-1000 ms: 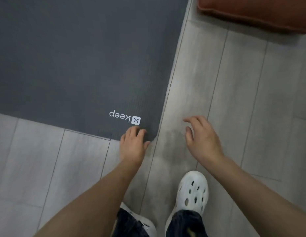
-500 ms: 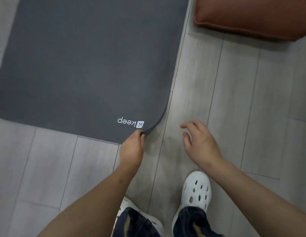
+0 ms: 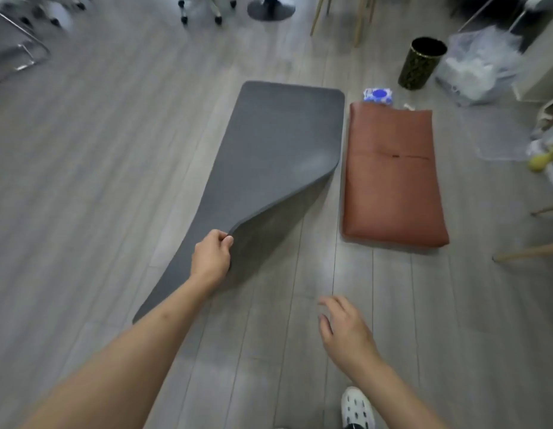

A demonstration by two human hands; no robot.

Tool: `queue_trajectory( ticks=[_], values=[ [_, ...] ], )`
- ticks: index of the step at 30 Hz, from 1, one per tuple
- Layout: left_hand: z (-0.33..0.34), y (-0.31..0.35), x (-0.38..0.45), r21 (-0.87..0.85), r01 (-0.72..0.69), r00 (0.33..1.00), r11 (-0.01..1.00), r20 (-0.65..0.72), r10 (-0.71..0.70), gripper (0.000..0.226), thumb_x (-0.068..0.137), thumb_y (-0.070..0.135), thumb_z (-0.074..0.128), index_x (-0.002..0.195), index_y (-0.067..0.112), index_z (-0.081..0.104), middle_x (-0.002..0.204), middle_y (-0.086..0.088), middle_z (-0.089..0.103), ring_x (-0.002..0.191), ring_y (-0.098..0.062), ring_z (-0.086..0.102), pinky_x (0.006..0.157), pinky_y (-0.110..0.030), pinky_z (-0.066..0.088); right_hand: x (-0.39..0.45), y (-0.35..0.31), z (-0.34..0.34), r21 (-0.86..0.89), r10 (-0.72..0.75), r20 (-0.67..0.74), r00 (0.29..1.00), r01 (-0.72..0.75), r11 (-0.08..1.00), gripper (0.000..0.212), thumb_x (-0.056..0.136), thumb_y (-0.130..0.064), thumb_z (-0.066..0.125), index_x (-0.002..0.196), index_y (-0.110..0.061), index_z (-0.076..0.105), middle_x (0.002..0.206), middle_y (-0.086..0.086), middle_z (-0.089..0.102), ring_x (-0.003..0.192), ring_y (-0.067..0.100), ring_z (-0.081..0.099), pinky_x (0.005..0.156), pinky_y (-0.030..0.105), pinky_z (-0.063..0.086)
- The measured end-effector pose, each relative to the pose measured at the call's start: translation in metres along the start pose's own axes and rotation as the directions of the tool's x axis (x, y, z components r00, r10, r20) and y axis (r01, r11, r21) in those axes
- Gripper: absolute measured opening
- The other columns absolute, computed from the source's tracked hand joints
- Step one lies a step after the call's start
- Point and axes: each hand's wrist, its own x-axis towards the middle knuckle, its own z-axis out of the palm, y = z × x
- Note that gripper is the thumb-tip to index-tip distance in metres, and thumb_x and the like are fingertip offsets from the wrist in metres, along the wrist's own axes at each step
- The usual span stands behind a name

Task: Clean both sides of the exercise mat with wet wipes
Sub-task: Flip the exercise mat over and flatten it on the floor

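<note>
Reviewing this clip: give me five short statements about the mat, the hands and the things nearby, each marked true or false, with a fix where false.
1. The left hand grips a corner of the mat, lifted off the floor. True.
2. The right hand holds a wet wipe. False: it is open and holds nothing.
3. A brown cushion lies right of the mat. True.
4. The wipes pack lies on the mat. False: it lies on the floor at the cushion's far end.
5. The dark bin lies tipped over. False: it stands upright.
</note>
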Motion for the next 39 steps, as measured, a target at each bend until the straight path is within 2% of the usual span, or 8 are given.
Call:
queue_trajectory(
  ticks=[6,12,15,20,27,30,34,39],
  values=[
    [-0.138,0.129,0.026,-0.082,-0.127,0.992,0.988,-0.008,0.127,0.017,0.103,0.038,0.058,0.092,0.027,0.064,0.091,0.002,0.070,0.089,-0.023,0.067,0.080,-0.037,0.051,0.026,-0.121,-0.095,0.100,0.040,-0.110,0.993,-0.029,0.995,0.032,0.097,-0.025,0.054,0.129,-0.029,0.056,0.121,-0.016,0.053,0.114,0.006,0.053,0.095,0.022,0.045],
    [-0.221,0.186,0.073,-0.317,-0.077,0.993,0.945,0.059,0.100,0.025,0.089,0.043,0.059,0.080,0.020,0.062,0.073,-0.003,0.064,0.086,-0.042,0.071,0.082,-0.062,0.060,0.094,-0.198,-0.143,0.168,0.028,-0.190,0.981,0.004,0.986,0.035,0.097,-0.026,0.057,0.131,-0.024,0.056,0.122,-0.010,0.056,0.114,0.011,0.057,0.096,0.029,0.048],
    [-0.272,0.219,0.056,-0.445,-0.024,0.995,0.895,0.073,0.063,0.021,0.099,0.027,0.058,0.083,0.014,0.061,0.080,-0.012,0.062,0.074,-0.032,0.066,0.074,-0.057,0.063,0.130,-0.236,-0.150,0.152,-0.021,-0.153,0.988,0.045,0.987,0.035,0.098,-0.030,0.056,0.133,-0.026,0.054,0.124,-0.011,0.054,0.112,0.010,0.057,0.091,0.024,0.047],
    [-0.325,0.232,0.088,-0.614,0.034,0.989,0.788,0.136,0.063,0.015,0.104,0.019,0.056,0.095,0.007,0.061,0.101,-0.022,0.068,0.083,-0.034,0.075,0.067,-0.039,0.064,0.184,-0.275,-0.149,0.144,-0.009,-0.125,0.992,0.028,0.989,0.036,0.098,-0.031,0.057,0.133,-0.023,0.056,0.126,-0.011,0.055,0.116,0.010,0.056,0.093,0.020,0.043],
    [-0.350,0.226,0.171,-0.694,0.146,0.961,0.705,0.268,0.065,0.018,0.107,0.019,0.051,0.095,0.006,0.057,0.099,-0.017,0.064,0.091,-0.033,0.070,0.084,-0.044,0.062,0.233,-0.327,-0.125,0.111,0.094,-0.121,0.988,-0.080,0.991,0.039,0.100,-0.034,0.053,0.137,-0.021,0.052,0.133,-0.007,0.054,0.122,0.011,0.053,0.100,0.025,0.043],
    [-0.355,0.221,0.206,-0.696,0.235,0.924,0.679,0.377,0.067,0.019,0.106,0.020,0.050,0.088,0.014,0.053,0.094,-0.012,0.057,0.080,-0.024,0.058,0.074,-0.044,0.049,0.244,-0.363,-0.112,0.135,0.172,-0.131,0.976,-0.155,0.979,0.043,0.101,-0.040,0.052,0.141,-0.023,0.050,0.136,-0.008,0.054,0.125,0.010,0.051,0.102,0.024,0.042],
    [-0.361,0.216,0.232,-0.729,0.386,0.845,0.565,0.526,0.101,0.019,0.110,0.025,0.051,0.095,0.016,0.057,0.088,-0.004,0.069,0.076,-0.017,0.070,0.086,-0.060,0.050,0.254,-0.415,-0.086,0.185,0.278,-0.105,0.955,-0.256,0.949,0.056,0.097,-0.053,0.054,0.145,-0.023,0.046,0.141,-0.009,0.052,0.129,0.009,0.048,0.108,0.024,0.038],
    [-0.381,0.232,0.232,-0.765,0.486,0.750,0.423,0.613,0.247,0.016,0.111,0.024,0.047,0.109,0.013,0.059,0.090,-0.003,0.078,0.082,-0.018,0.078,0.063,-0.059,0.056,0.284,-0.448,-0.046,0.285,0.429,-0.026,0.903,-0.405,0.869,0.078,0.072,-0.084,0.054,0.134,-0.036,0.052,0.129,-0.017,0.061,0.118,0.009,0.058,0.098,0.035,0.051]
  ],
)
